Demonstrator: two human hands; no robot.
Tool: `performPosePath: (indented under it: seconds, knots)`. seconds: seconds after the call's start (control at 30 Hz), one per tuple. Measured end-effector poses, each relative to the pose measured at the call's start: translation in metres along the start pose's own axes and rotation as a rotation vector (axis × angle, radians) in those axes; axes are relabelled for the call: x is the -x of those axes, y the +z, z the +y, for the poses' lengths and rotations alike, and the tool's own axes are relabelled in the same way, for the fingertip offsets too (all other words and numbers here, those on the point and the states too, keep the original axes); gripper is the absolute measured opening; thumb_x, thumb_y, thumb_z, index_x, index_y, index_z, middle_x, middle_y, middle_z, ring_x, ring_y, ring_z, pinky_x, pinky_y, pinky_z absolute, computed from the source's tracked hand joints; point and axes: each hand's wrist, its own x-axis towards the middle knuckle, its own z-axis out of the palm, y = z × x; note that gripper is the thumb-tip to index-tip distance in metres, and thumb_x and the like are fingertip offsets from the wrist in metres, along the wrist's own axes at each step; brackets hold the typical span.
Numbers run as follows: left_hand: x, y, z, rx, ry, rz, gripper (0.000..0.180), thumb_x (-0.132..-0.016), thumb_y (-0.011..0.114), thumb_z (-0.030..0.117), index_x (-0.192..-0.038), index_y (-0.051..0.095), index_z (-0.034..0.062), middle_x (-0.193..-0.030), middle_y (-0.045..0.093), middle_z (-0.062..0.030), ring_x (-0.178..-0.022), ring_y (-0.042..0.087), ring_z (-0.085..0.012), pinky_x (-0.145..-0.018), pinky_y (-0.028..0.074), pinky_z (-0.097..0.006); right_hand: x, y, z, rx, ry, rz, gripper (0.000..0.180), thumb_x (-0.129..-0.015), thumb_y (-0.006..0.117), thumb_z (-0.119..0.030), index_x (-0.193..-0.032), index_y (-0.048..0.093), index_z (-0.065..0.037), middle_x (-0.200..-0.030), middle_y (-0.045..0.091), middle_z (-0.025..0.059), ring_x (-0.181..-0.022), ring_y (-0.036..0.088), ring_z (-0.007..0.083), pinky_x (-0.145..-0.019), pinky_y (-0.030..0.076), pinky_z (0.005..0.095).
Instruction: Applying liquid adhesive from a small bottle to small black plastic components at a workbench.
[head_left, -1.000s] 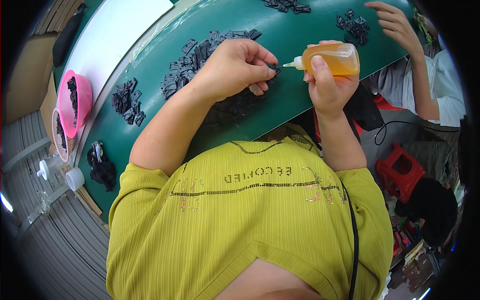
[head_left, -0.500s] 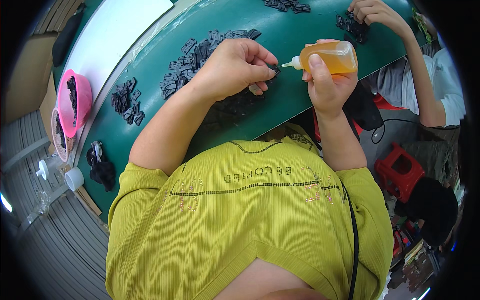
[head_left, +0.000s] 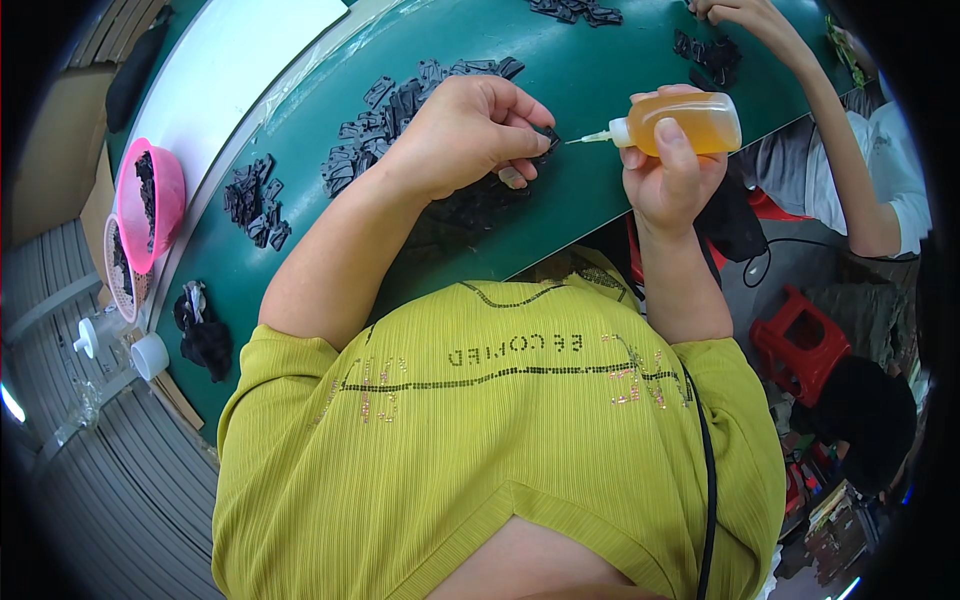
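Between thumb and fingers, my left hand pinches a small black plastic part above the green table. My right hand is wrapped round a clear squeeze bottle of amber liquid, tipped on its side. Its thin nozzle points left toward the black part, with a small gap between the two. A large pile of black parts lies just beyond my left hand, and more dark pieces lie under it, partly hidden by the hand.
A smaller heap of black parts lies on the green table to the left. Pink basket stands at the left edge. At the far right, a co-worker's hand is near other black parts. A red stool stands on the floor.
My right hand has drawn the bottle to the right, so its nozzle is farther from the black part. My left hand has barely moved. The co-worker's hand has shifted away from their parts.
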Motion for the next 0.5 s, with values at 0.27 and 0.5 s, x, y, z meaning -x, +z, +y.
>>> performPosePath:
  seconds: [0.27,0.5]
  knots:
    - [-0.0017,0.0004,0.0014,0.025,-0.006,0.014,0.023,-0.078,0.063,0.003,-0.098,0.058,-0.0058,-0.075,0.062,-0.0085,-0.061,0.062,-0.0129,-0.055,0.052,-0.023,0.0077,-0.0004,0.0028,0.193,0.014,-0.157,0.028,-0.077,0.057,-0.004,-0.103,0.05,0.002,-0.092,0.057,0.0154,-0.056,0.053,0.0124,-0.045,0.044,0.0209]
    - [-0.001,0.0013,0.0007,0.017,-0.003,0.018,0.023,-0.077,0.064,0.004,-0.097,0.058,-0.0054,-0.075,0.063,-0.0087,-0.061,0.062,-0.0125,-0.054,0.051,-0.023,0.0088,-0.0015,0.0039,0.179,0.051,-0.15,0.03,-0.073,0.063,0.0,-0.101,0.052,0.001,-0.087,0.06,0.0093,-0.061,0.057,0.0105,-0.053,0.047,0.0219]
